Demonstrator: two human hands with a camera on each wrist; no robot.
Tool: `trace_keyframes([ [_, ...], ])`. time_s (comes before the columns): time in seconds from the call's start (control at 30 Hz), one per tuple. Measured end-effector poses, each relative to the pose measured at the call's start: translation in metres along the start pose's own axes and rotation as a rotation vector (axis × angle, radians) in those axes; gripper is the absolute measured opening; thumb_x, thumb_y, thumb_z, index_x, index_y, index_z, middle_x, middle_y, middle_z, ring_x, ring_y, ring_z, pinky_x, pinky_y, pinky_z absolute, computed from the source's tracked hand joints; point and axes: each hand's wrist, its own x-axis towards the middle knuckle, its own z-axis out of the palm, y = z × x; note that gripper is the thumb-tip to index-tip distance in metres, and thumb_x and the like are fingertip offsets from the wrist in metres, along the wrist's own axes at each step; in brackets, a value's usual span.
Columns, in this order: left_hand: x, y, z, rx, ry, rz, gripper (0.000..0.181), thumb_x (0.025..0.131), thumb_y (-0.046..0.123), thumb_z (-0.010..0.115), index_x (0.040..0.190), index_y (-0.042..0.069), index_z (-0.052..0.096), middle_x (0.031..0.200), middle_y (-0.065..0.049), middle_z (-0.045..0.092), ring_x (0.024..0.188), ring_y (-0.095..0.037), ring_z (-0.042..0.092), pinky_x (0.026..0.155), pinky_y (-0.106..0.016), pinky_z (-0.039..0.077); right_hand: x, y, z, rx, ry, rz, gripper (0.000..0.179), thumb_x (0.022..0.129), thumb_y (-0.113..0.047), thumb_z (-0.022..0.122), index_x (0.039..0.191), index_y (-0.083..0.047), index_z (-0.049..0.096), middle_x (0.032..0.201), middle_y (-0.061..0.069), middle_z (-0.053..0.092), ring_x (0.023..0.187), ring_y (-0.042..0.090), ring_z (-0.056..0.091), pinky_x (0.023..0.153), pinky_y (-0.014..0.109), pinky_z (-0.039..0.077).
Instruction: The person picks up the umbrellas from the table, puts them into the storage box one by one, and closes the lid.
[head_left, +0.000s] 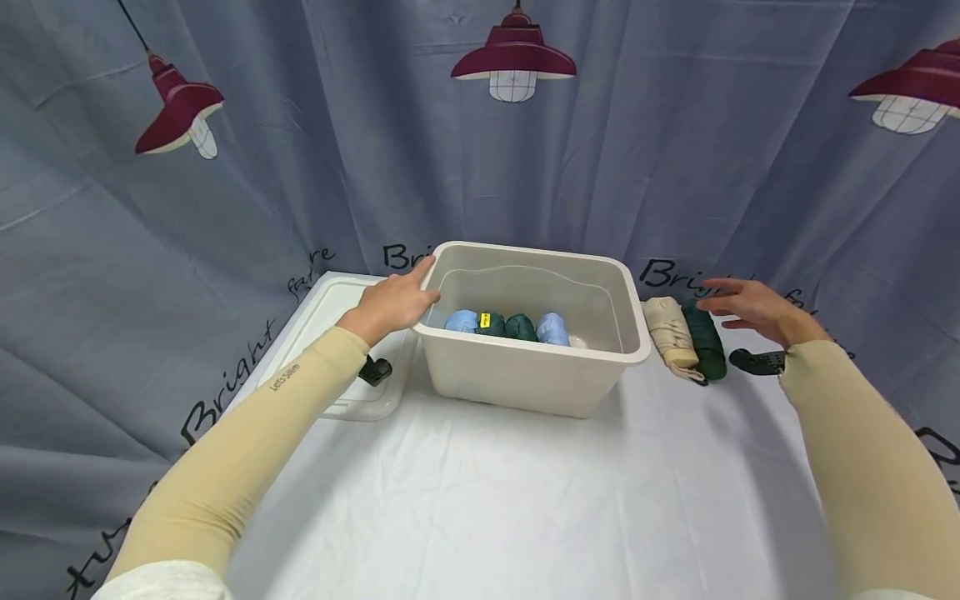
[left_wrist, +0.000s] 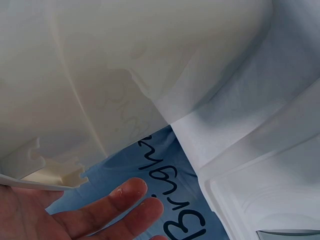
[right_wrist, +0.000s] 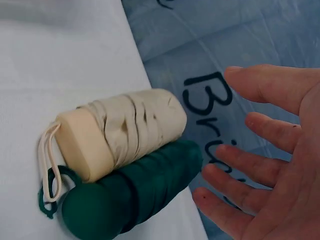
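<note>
A pale grey plastic storage bin [head_left: 517,371] stands on the white table. My left hand [head_left: 393,302] is at its left rim, thumb over the edge; in the left wrist view the fingers [left_wrist: 127,197] extend loosely beside the outer wall. On the right, a cream folded umbrella [right_wrist: 137,125] and a dark green folded umbrella [right_wrist: 150,182] lie side by side, wrist loops toward the table's front. Above them hovers my right hand [head_left: 753,308], fingers spread and apart from both. Inside the bin are light blue bundles [head_left: 553,328] and dark green bundles [head_left: 521,327], one with a yellow label.
A white lid [head_left: 345,292] lies on the table left of the bin. Behind the table hangs a grey-blue curtain [head_left: 360,167] printed with red lamps and lettering. The white tablecloth [head_left: 517,500] spreads in front of the bin.
</note>
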Motion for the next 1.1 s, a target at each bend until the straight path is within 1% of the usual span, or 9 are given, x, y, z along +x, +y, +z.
trace_keyframes([
  [0.1,0.0,0.0,-0.001,-0.002,0.01,0.001,0.072,0.099,0.049,0.037,0.163,0.032,0.01,0.138,-0.017,0.061,0.114,-0.038,0.064,0.086,-0.056,0.048,0.003,0.006,0.0,0.004,0.013,0.026,0.093,0.101,-0.039,0.06,0.161,-0.004,0.0,0.162,0.035,0.009,0.147,0.055,0.016,0.114,0.064,0.026],
  [0.2,0.0,0.0,-0.002,0.0,0.004,-0.005,0.071,0.099,0.049,0.037,0.163,0.033,0.009,0.138,-0.017,0.061,0.114,-0.038,0.064,0.085,-0.056,0.048,0.005,0.013,0.003,0.014,0.019,0.044,0.095,0.1,-0.039,0.062,0.161,-0.003,-0.001,0.163,0.034,0.007,0.147,0.055,0.016,0.114,0.064,0.026],
  [0.47,-0.002,-0.001,-0.001,0.001,-0.002,-0.009,0.071,0.099,0.048,0.036,0.163,0.033,0.008,0.14,-0.017,0.06,0.117,-0.038,0.063,0.088,-0.057,0.048,0.012,0.031,0.012,0.041,0.033,0.073,0.091,0.101,-0.035,0.06,0.161,-0.002,0.0,0.164,0.033,0.0,0.147,0.057,0.013,0.115,0.064,0.026],
  [0.7,-0.002,-0.001,-0.002,-0.003,-0.006,-0.012,0.072,0.099,0.049,0.036,0.163,0.033,0.007,0.141,-0.017,0.059,0.118,-0.039,0.062,0.089,-0.057,0.048,0.016,0.038,0.018,0.041,0.038,0.111,0.089,0.102,-0.031,0.057,0.16,-0.001,-0.004,0.162,0.034,-0.006,0.146,0.059,0.007,0.113,0.066,0.026],
  [0.87,-0.001,-0.002,-0.002,-0.002,0.005,-0.015,0.072,0.099,0.049,0.036,0.163,0.034,0.008,0.141,-0.017,0.059,0.118,-0.039,0.062,0.087,-0.057,0.048,0.024,0.045,0.02,0.05,0.065,0.134,0.091,0.101,-0.03,0.057,0.159,0.0,-0.007,0.161,0.035,-0.008,0.146,0.059,0.008,0.113,0.066,0.027],
  [1.0,0.001,-0.001,-0.001,-0.002,-0.001,-0.013,0.071,0.099,0.049,0.036,0.163,0.034,0.008,0.139,-0.016,0.061,0.115,-0.038,0.063,0.087,-0.057,0.048,0.031,0.056,0.021,0.051,0.084,0.157,0.093,0.099,-0.028,0.058,0.158,0.001,-0.008,0.161,0.037,-0.006,0.146,0.057,0.013,0.113,0.065,0.028],
  [1.1,0.001,0.0,0.0,-0.004,0.0,-0.007,0.071,0.099,0.048,0.036,0.163,0.034,0.008,0.138,-0.016,0.062,0.116,-0.037,0.063,0.088,-0.057,0.048,0.032,0.062,0.022,0.045,0.105,0.168,0.094,0.098,-0.027,0.059,0.158,0.002,-0.007,0.16,0.038,-0.003,0.145,0.057,0.016,0.112,0.065,0.03],
])
